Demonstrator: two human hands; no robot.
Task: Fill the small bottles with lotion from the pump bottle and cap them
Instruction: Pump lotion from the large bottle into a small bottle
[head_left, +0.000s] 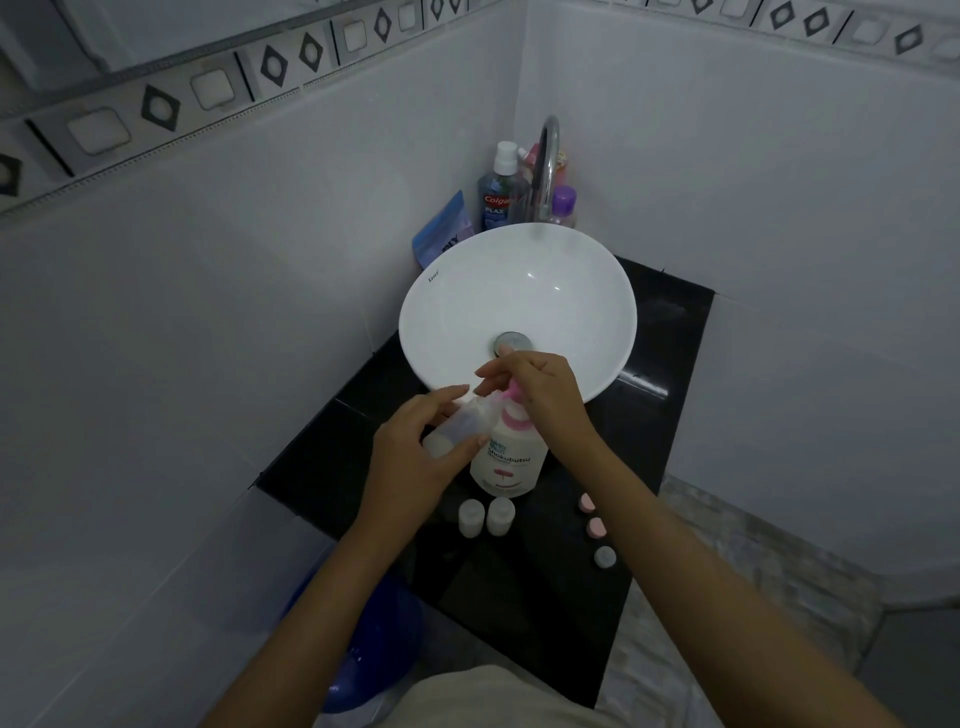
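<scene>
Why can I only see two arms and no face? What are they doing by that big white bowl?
The camera sits on the person's head and looks down, so you see only their arms and hands. The big white bowl is a round white sink on a shiny black counter. The right hand rests on the pink pump top of a white lotion bottle. The left hand holds a small clear bottle beside the pump with its fingers curled round it, probably to catch the lotion. Two more small white bottles stand open on the counter. Three little round caps, two pink and one pale, lie in a row to the right, waiting. Behind the sink are a curved silver tap and a blue mouthwash bottle.
</scene>
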